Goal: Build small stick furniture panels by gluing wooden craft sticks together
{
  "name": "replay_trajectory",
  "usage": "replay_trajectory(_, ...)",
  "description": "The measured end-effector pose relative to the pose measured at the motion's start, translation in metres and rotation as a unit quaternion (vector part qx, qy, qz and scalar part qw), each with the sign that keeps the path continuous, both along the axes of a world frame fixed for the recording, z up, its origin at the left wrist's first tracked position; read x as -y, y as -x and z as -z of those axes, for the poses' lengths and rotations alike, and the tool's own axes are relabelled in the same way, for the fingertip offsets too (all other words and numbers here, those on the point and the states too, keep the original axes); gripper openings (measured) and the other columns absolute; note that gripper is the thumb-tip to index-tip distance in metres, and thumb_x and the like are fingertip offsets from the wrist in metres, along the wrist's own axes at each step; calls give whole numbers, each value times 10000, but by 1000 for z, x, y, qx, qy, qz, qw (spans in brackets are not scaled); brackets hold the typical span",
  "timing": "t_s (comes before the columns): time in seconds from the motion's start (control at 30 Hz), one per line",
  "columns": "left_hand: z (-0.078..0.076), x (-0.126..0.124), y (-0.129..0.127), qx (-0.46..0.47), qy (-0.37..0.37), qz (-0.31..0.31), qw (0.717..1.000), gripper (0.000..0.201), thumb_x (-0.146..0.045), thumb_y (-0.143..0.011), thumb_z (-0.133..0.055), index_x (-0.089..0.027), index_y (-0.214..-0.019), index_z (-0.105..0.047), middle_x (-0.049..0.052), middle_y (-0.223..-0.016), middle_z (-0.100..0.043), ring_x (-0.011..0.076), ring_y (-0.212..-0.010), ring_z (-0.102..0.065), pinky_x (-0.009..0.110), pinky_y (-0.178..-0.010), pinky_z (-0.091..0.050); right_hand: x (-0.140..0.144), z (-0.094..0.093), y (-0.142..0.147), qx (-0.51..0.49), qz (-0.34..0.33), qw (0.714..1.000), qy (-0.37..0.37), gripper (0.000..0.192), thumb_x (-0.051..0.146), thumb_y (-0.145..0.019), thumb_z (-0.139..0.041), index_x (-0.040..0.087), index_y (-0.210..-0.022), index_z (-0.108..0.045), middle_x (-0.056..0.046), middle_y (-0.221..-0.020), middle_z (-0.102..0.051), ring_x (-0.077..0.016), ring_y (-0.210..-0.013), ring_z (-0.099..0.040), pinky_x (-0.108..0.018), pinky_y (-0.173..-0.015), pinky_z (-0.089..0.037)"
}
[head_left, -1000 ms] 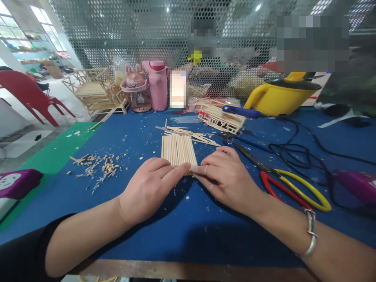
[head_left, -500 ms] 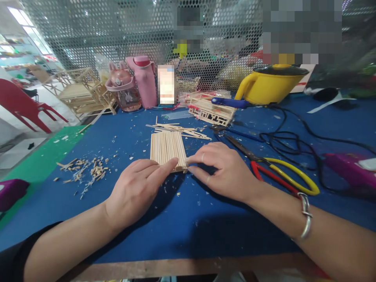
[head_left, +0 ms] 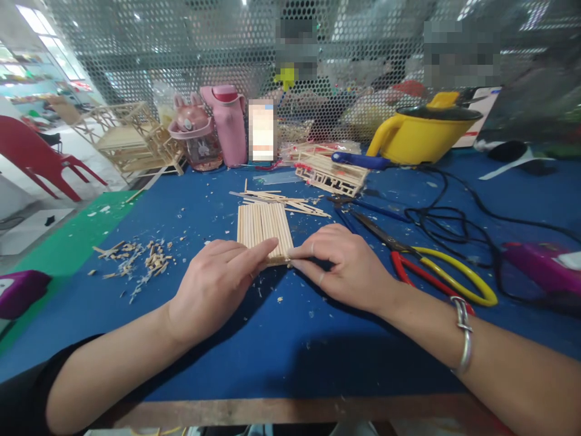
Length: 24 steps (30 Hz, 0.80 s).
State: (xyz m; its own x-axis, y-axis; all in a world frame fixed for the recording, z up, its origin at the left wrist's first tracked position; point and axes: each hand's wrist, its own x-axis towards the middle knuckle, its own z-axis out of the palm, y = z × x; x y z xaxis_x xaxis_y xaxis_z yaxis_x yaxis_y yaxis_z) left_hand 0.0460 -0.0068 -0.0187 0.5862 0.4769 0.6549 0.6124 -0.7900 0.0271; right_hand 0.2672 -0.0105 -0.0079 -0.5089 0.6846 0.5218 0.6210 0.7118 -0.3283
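A small flat panel of wooden sticks [head_left: 264, 225] laid side by side rests on the blue tabletop. My left hand [head_left: 216, 284] grips its near left part, the index finger lying over the sticks and the thumb mostly hidden. A stick [head_left: 278, 261] runs crosswise along the panel's near edge. At the near right corner my right hand [head_left: 341, 263] pinches the panel's end between thumb and forefinger; exactly what lies between those fingertips is too small to make out. Loose sticks [head_left: 290, 200] lie just behind the panel.
Scissors [head_left: 436, 266] with red and yellow handles and blue-handled pliers [head_left: 363, 206] lie to the right, by a black cord [head_left: 436, 209]. Stick scraps [head_left: 154, 257] are at left. Behind stand a pink bottle [head_left: 230, 130], a phone [head_left: 262, 130], a stick model [head_left: 333, 172] and a yellow pot [head_left: 424, 136].
The whole view has shifted slightly, so things sit a little further right. Both hands keep their hold at the panel's near edge, with the right fingertips pressed closer to the corner.
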Motion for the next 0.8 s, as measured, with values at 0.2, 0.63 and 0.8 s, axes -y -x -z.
replay_trajectory(0.2,-4,1,24,96,125,-14,987,479,-227,-833,-583,-179,-1283,-427,88,-1110,-639,177,-1004,-609,297,-861,-494,4,0,-3,-50,37,998,-5,217,126,-781,-578,187,-966,-672,-22,-828,-710,-153,-768,-618,-306,-754,-458)
replay_trajectory(0.63,0,5,22,32,137,-54,989,838,-564,-693,-656,-132,-1342,-347,154,-1225,-553,261,-1133,-495,407,-959,-419,8,6,17,68,52,995,44,374,285,-789,-636,186,-1141,-560,-2,-793,-670,-177,-724,-596,-330,-692,-444)
replay_trajectory(0.8,0,19,39,163,279,-219,921,528,-496,-742,-646,-192,-1164,-556,57,-985,-685,206,-872,-635,352,-791,-512,10,8,15,34,63,996,46,362,269,-757,-671,211,-1097,-561,23,-762,-647,-152,-696,-600,-301,-683,-453)
